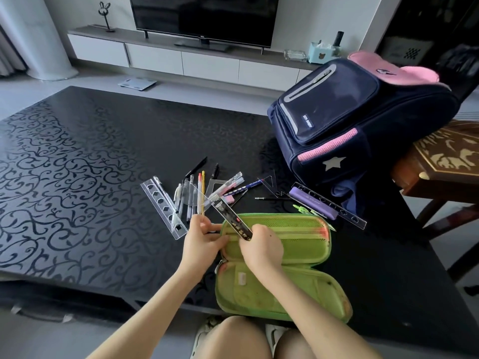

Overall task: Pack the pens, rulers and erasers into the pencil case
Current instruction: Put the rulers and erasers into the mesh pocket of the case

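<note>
1. Nearest the camera, at the bottom of the frame, are the person's bare knees and forearms; just above them the green pencil case [280, 265] lies unzipped and spread flat on the bench [77, 177], its near half at lower centre and its mesh-pocket half behind.
2. The right hand [261, 248] has its fingers closed on the lower end of a dark ruler [233, 218], which slants up-left out of the case's far half. The left hand [202, 239] pinches thin items at the case's left edge; exactly what it holds cannot be told.
3. The dark ruler looks light, thin and stiff; a pinch at one end seems enough to steer it in lengthwise, though smooth plastic may slip.
4. Still outside the case: a clear stencil ruler [163, 206] left of centre, a heap of pens [199, 193] at centre, a pink eraser [228, 199] beside them, and a second clear ruler [334, 203] at right with a purple box [313, 203] lying on it. The pens would roll readily; the eraser is soft and grippy.
5. The bench is glossy black with a scroll pattern, so clear rulers are hard to see and to lift flat.
6. A navy and pink backpack [350, 120] stands at upper right; a television [204, 16] on a low cabinet fills the top.
</note>
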A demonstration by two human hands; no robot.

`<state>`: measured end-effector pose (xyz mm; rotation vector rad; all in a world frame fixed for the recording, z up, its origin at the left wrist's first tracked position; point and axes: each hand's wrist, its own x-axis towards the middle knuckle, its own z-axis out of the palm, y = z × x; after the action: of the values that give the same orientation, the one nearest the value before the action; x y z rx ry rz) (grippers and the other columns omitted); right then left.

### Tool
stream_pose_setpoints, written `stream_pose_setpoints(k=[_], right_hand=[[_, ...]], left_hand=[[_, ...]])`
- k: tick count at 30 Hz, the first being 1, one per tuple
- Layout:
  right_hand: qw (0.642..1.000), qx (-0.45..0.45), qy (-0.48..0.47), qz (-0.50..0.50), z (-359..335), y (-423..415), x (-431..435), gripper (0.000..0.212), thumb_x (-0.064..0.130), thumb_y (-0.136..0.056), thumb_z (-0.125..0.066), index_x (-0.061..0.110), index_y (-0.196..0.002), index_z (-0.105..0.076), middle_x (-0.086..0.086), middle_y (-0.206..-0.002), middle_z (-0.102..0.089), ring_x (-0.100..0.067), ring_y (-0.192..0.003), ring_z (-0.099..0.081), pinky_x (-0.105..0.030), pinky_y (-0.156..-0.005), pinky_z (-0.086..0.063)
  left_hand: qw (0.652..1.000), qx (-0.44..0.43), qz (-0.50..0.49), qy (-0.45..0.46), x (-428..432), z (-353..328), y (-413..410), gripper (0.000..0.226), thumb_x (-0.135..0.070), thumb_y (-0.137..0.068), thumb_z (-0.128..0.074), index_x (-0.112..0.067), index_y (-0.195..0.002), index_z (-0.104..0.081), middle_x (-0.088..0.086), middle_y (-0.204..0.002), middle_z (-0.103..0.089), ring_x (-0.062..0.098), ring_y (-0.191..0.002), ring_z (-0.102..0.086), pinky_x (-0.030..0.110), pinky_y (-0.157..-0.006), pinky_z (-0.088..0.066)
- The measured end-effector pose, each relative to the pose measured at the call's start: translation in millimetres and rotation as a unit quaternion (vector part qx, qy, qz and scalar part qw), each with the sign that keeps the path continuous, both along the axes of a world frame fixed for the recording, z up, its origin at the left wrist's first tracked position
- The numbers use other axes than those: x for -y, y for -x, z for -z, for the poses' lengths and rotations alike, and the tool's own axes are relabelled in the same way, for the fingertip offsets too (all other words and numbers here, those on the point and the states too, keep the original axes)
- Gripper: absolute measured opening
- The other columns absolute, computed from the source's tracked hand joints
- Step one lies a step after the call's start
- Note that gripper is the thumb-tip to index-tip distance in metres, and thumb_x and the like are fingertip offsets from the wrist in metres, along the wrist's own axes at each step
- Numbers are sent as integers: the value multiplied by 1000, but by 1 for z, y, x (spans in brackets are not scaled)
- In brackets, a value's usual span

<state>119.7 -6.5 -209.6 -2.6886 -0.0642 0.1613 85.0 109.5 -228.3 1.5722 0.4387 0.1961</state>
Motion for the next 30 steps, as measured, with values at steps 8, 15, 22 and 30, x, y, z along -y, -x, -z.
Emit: stream_pose_setpoints(k=[8, 15, 22, 30], right_hand=[[993, 47, 110, 12, -21, -14, 79, 19, 34, -88, -58, 15, -85, -58, 4, -75, -58, -12, -62, -50, -18, -42, -29], [987, 60, 151, 16, -23, -13, 122, 24, 36, -89, -57, 12, -90, -58, -1, -87, -62, -16, -67, -51, -23, -46, -29], [989, 76, 118, 50, -27, -13, 158, 17, 32, -88, -60, 16, -81, -55, 1, -76, -64, -16, -62, -51, -26, -47, -34], [990, 32, -102, -92, -40, -19, 143, 28, 42, -93, -45, 28, -69, -46, 7, -58, -48, -8, -54, -45, -25, -53, -33]], left_hand=[[999, -5, 11, -36, 0, -7, -8, 43, 9, -78, -66, -20, -80, -34, 2, -92, -67, 18, -75, -68, 33, -58, -58], [995, -6, 18, -103, 15, -8, -15, 46, 9, -76, -66, -24, -78, -34, 3, -89, -61, 15, -75, -65, 27, -59, -51], [968, -24, -33, -246, 17, -4, -15, 38, 6, -78, -60, -26, -82, -40, 2, -93, -60, 27, -85, -58, 38, -64, -49], [750, 108, 82, -647, 44, -7, -9, 22, -20, -61, -78, -21, -82, -71, -1, -86, -64, 23, -80, -59, 38, -77, -45]])
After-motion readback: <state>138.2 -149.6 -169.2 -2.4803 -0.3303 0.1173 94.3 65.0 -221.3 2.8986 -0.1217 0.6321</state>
